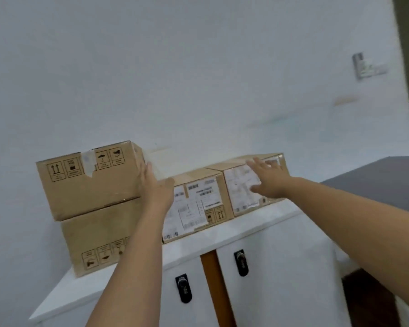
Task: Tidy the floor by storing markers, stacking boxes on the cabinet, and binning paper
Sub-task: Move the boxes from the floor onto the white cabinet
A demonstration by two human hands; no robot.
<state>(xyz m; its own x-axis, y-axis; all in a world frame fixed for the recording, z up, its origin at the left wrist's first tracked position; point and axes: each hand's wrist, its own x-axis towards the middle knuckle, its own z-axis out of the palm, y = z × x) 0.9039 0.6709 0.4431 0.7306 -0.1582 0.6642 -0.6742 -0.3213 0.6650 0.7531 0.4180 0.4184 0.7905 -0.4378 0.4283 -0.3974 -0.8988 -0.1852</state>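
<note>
- Boxes: four cardboard cartons sit on the white cabinet [257, 228] against the wall. Two are stacked at the left, the upper box [87, 179] on the lower box [99, 234]; the middle box [194, 204] and the right box [248, 182] stand in a row beside them.
- The left hand [155, 185] lies flat, fingers together and straight, against the upper box's right end. It clamps nothing.
- The right hand [268, 179] is spread, fingers apart, over the front label of the right box; whether it touches is unclear.
- The step looks like squaring the stack. A flat-palm push toward 9 o'clock suits it, kept low on the end face so the box slides rather than tips.
- The upper box overhangs the lower one at its 9 o'clock side, so I would nudge it back toward 3 o'clock instead.
- Each carton's long axis runs roughly 9 to 3 o'clock along the wall, tilted in this view. The upper box's arrows point to 12; the middle box's point to 6, so it seems inverted.
</note>
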